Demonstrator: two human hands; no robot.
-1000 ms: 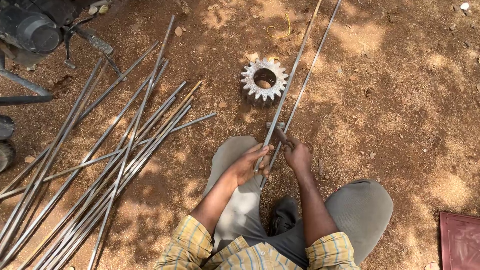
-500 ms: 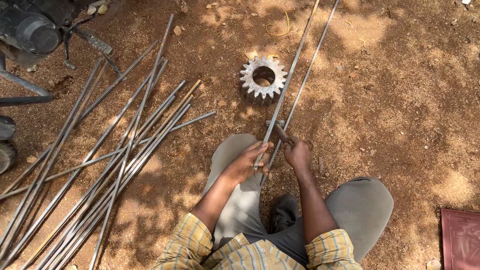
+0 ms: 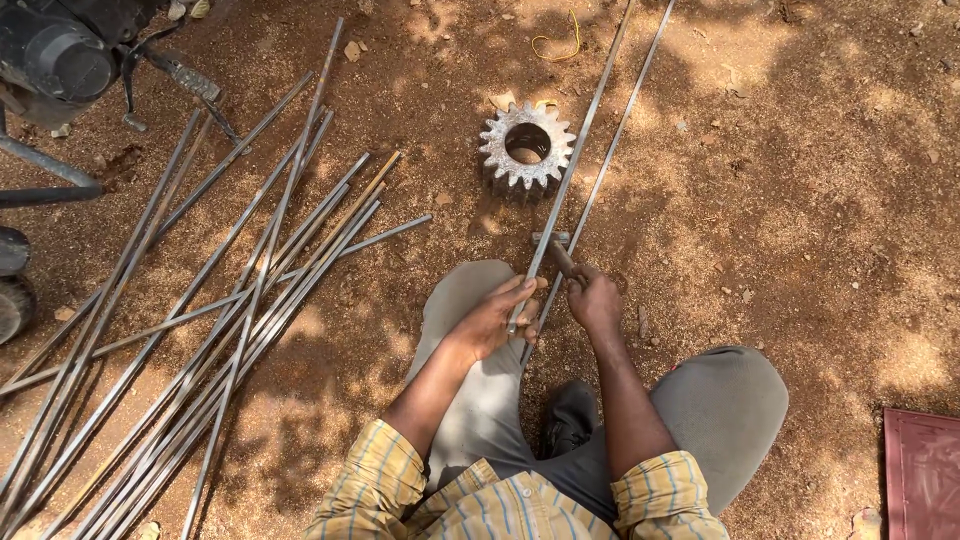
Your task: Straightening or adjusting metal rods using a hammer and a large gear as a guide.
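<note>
I sit on reddish dirt with my knees spread. My left hand [image 3: 498,320] grips the near end of a long thin steel rod [image 3: 575,160] that runs away to the upper right. A second rod [image 3: 625,125] lies beside it, parallel. My right hand [image 3: 594,297] is closed on the handle of a small hammer [image 3: 553,243], whose head rests against the held rod. A toothed steel gear [image 3: 526,147] lies flat on the ground just left of the rods, beyond my hands.
Several long steel rods [image 3: 210,320] lie fanned out on the dirt to my left. A dark machine with a motor [image 3: 60,55] and a wheel [image 3: 12,290] stands at the upper left. A reddish flat panel [image 3: 922,470] shows at the lower right.
The hammer in my right hand has come down a little onto the rod. My left hand keeps its hold in the same place.
</note>
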